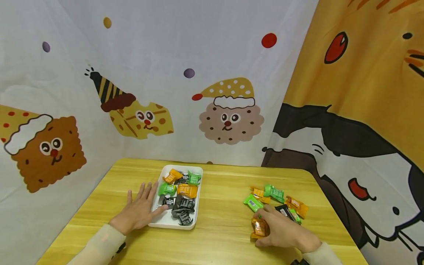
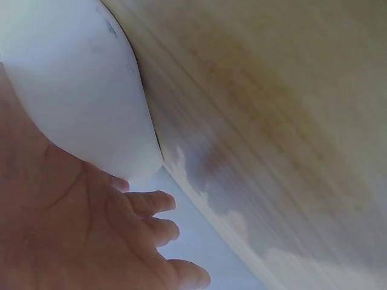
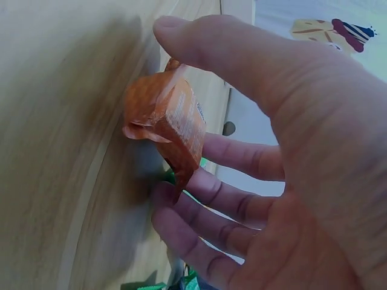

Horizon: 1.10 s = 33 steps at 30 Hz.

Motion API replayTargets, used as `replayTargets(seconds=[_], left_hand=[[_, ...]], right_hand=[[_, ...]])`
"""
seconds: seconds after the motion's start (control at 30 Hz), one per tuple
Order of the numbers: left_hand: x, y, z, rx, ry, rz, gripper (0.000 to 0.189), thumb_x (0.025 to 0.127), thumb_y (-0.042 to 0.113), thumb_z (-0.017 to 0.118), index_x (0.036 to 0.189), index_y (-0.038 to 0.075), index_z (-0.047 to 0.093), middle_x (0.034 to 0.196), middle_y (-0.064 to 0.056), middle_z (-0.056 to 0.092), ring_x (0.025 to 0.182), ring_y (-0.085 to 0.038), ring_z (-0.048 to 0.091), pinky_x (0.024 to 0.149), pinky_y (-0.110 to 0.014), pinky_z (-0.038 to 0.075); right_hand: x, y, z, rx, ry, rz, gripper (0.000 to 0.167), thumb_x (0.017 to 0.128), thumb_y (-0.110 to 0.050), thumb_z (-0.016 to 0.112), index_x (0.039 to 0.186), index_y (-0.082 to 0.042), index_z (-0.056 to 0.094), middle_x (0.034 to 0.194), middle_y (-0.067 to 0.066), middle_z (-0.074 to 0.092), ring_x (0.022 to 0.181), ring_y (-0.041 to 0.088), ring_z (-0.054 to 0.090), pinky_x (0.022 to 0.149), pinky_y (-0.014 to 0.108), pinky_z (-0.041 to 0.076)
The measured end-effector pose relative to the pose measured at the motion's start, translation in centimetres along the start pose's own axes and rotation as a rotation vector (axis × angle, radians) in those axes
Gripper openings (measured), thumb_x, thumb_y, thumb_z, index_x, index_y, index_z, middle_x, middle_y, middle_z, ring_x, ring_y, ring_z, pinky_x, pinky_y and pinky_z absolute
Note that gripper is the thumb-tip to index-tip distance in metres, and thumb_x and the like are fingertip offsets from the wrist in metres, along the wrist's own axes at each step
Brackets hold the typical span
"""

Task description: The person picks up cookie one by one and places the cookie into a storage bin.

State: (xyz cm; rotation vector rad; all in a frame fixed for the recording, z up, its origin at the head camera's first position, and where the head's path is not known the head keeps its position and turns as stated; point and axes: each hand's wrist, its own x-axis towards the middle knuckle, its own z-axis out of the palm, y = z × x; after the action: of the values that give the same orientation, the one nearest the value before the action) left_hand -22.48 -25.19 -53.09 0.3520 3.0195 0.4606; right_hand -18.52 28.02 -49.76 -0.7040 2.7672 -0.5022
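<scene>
My left hand (image 1: 140,210) lies spread at the left side of a white tray (image 1: 175,226), its thumb reaching over the rim. In the left wrist view the tray's wall (image 2: 91,90) is against the palm. Inside the tray are several small wrapped snacks: orange packets (image 1: 187,190), green packets (image 1: 167,188) and black packets (image 1: 184,203). On the right, my right hand (image 1: 286,229) holds an orange wrapped snack (image 1: 260,227) between thumb and curled fingers. The right wrist view shows the crinkled wrapper (image 3: 172,112) close above the wood.
Beyond the right hand lies a loose group of packets: a bright green one (image 1: 253,203), a darker green one (image 1: 274,193), an orange one (image 1: 297,207) and a black one (image 1: 284,211), among others. A cartoon-printed cloth (image 1: 185,121) hangs behind the wooden table (image 1: 225,206).
</scene>
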Motion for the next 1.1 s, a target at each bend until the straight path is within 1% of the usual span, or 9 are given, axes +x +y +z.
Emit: replayTargets(seconds=[0.17, 0.27, 0.37, 0.53, 0.7, 0.77, 0.9, 0.97, 1.1], left_hand=[[0.0, -0.1, -0.1, -0.017, 0.004, 0.005, 0.106, 0.115, 0.073, 0.054, 0.187, 0.005, 0.016, 0.191, -0.034, 0.019, 0.178, -0.061, 0.012, 0.134, -0.095, 0.004], [0.0, -0.1, -0.2, -0.030, -0.014, 0.003, 0.104, 0.116, 0.073, 0.052, 0.187, 0.006, 0.015, 0.191, -0.033, 0.017, 0.179, -0.061, 0.010, 0.134, -0.095, 0.003], [0.0, -0.1, -0.3, -0.044, -0.025, 0.005, 0.099, 0.118, 0.070, 0.049, 0.188, 0.007, 0.015, 0.192, -0.032, 0.017, 0.179, -0.061, 0.009, 0.134, -0.095, 0.002], [0.1, -0.3, -0.8, -0.040, -0.012, 0.019, 0.091, 0.121, 0.065, 0.047, 0.187, 0.009, 0.019, 0.192, -0.032, 0.018, 0.178, -0.062, 0.009, 0.134, -0.095, 0.002], [-0.2, -0.7, -1.1, -0.027, -0.017, 0.027, 0.086, 0.122, 0.061, 0.046, 0.187, 0.011, 0.022, 0.192, -0.031, 0.016, 0.178, -0.064, 0.009, 0.133, -0.095, 0.002], [-0.3, -0.9, -1.1, -0.025, -0.015, 0.031, 0.084, 0.123, 0.060, 0.046, 0.187, 0.012, 0.023, 0.192, -0.031, 0.016, 0.177, -0.064, 0.009, 0.134, -0.095, 0.002], [-0.3, -1.2, -1.2, -0.027, -0.012, 0.038, 0.081, 0.123, 0.059, 0.046, 0.187, 0.013, 0.025, 0.192, -0.031, 0.018, 0.177, -0.065, 0.010, 0.133, -0.096, 0.001], [-0.3, -1.3, -1.2, -0.024, -0.018, 0.040, 0.080, 0.123, 0.058, 0.045, 0.187, 0.014, 0.026, 0.192, -0.031, 0.018, 0.177, -0.065, 0.011, 0.134, -0.095, 0.001], [-0.3, -1.5, -1.2, -0.010, -0.010, 0.054, 0.076, 0.124, 0.054, 0.044, 0.186, 0.015, 0.027, 0.192, -0.031, 0.020, 0.176, -0.066, 0.012, 0.133, -0.096, 0.002]], right_hand=[[0.2, -0.4, -0.1, 0.013, 0.005, -0.007, 0.068, 0.087, -0.061, 0.101, 0.138, -0.024, 0.074, 0.129, -0.005, 0.063, 0.108, 0.011, 0.060, 0.090, 0.036, 0.060], [0.4, -0.6, -0.1, 0.026, -0.006, -0.006, 0.066, 0.089, -0.058, 0.101, 0.137, -0.022, 0.075, 0.128, -0.005, 0.065, 0.108, 0.012, 0.060, 0.090, 0.036, 0.060], [0.7, -0.8, -0.2, 0.024, -0.005, -0.010, 0.065, 0.090, -0.057, 0.100, 0.138, -0.022, 0.074, 0.130, -0.004, 0.067, 0.110, 0.012, 0.063, 0.092, 0.038, 0.062], [1.3, -1.3, -0.1, 0.021, 0.004, -0.031, 0.063, 0.091, -0.056, 0.099, 0.137, -0.022, 0.074, 0.132, -0.004, 0.069, 0.113, 0.015, 0.065, 0.094, 0.040, 0.063], [2.1, -2.5, -0.2, 0.031, -0.007, -0.039, 0.060, 0.094, -0.053, 0.098, 0.139, -0.022, 0.073, 0.147, 0.004, 0.070, 0.135, 0.031, 0.072, 0.105, 0.054, 0.066], [2.6, -3.2, -0.3, 0.030, -0.006, -0.046, 0.059, 0.096, -0.053, 0.097, 0.140, -0.023, 0.073, 0.150, 0.004, 0.070, 0.138, 0.032, 0.071, 0.106, 0.055, 0.066], [3.7, -4.5, -0.5, 0.023, 0.002, -0.098, 0.058, 0.098, -0.049, 0.095, 0.143, -0.020, 0.073, 0.137, -0.003, 0.070, 0.115, 0.015, 0.069, 0.095, 0.038, 0.064], [4.3, -5.1, -0.6, 0.021, 0.006, -0.128, 0.058, 0.099, -0.047, 0.094, 0.145, -0.018, 0.074, 0.130, -0.006, 0.068, 0.101, 0.008, 0.062, 0.087, 0.030, 0.059], [5.5, -6.3, -0.6, 0.011, 0.011, -0.156, 0.060, 0.102, -0.046, 0.093, 0.150, -0.017, 0.073, 0.132, -0.006, 0.067, 0.098, 0.004, 0.059, 0.086, 0.026, 0.057]])
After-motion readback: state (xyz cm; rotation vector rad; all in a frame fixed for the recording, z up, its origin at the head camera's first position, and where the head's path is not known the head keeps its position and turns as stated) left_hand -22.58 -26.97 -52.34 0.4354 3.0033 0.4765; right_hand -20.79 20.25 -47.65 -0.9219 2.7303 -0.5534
